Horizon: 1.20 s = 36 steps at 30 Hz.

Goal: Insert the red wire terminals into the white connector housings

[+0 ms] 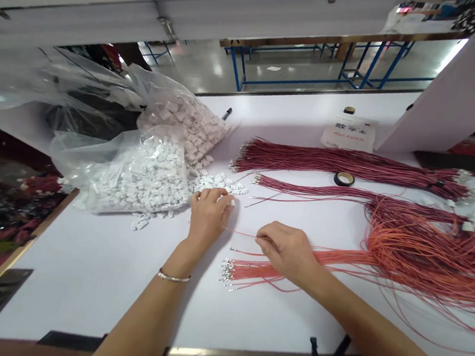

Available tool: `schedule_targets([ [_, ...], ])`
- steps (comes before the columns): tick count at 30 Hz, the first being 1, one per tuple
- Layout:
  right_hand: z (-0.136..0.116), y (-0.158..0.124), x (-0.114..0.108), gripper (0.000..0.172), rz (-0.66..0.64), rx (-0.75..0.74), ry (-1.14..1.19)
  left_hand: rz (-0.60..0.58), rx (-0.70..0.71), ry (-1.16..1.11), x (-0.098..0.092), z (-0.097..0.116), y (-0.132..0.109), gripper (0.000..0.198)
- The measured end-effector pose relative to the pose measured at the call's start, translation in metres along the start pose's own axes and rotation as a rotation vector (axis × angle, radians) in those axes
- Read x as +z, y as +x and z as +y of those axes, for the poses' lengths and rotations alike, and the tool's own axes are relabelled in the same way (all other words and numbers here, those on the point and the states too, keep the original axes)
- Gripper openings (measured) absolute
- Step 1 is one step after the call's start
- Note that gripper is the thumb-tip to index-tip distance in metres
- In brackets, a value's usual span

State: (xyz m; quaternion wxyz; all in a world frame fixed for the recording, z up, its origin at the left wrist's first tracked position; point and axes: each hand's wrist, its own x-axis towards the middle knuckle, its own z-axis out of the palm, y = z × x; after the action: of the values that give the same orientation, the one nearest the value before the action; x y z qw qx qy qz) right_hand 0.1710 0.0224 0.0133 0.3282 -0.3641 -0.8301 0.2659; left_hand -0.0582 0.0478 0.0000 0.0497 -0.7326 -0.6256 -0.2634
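My left hand (208, 215) is at the near edge of a loose pile of small white plastic connector housings (220, 183). Its thumb and index finger are pinched on one white connector housing (232, 202). My right hand (283, 246) pinches a thin orange-red wire (241, 233), whose end reaches left toward my left palm. Below the right hand lies a bundle of orange wires (250, 270) with bare metal terminals at the left ends. Part of that bundle is hidden under the hand and forearm.
A clear bag of white housings (146, 175) and a bag of pinkish housings (188, 121) stand at the left. Dark red wire bundles (338, 162) lie behind my right hand, with a black tape roll (344, 179) beside them. A notebook (348, 132) rests at the back.
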Motion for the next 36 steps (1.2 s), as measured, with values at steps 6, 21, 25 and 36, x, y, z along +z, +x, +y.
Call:
schedule_targets([
  [6, 0.004, -0.009, -0.015, 0.018, 0.182, 0.117, 0.03, -0.2, -0.341, -0.894, -0.012, 0.028, -0.012, 0.027],
  [21, 0.0, -0.003, -0.013, 0.017, 0.056, -0.043, -0.331, -0.265, -0.305, -1.131, -0.018, 0.064, -0.021, 0.021],
  [25, -0.01, 0.003, -0.021, 0.016, 0.046, 0.027, -0.019, -0.291, -0.327, -1.15, -0.02, 0.069, -0.022, 0.025],
  [36, -0.05, 0.016, -0.037, 0.017, 0.193, -0.144, 0.119, -0.198, -0.516, -1.33, -0.018, 0.063, -0.024, 0.034],
])
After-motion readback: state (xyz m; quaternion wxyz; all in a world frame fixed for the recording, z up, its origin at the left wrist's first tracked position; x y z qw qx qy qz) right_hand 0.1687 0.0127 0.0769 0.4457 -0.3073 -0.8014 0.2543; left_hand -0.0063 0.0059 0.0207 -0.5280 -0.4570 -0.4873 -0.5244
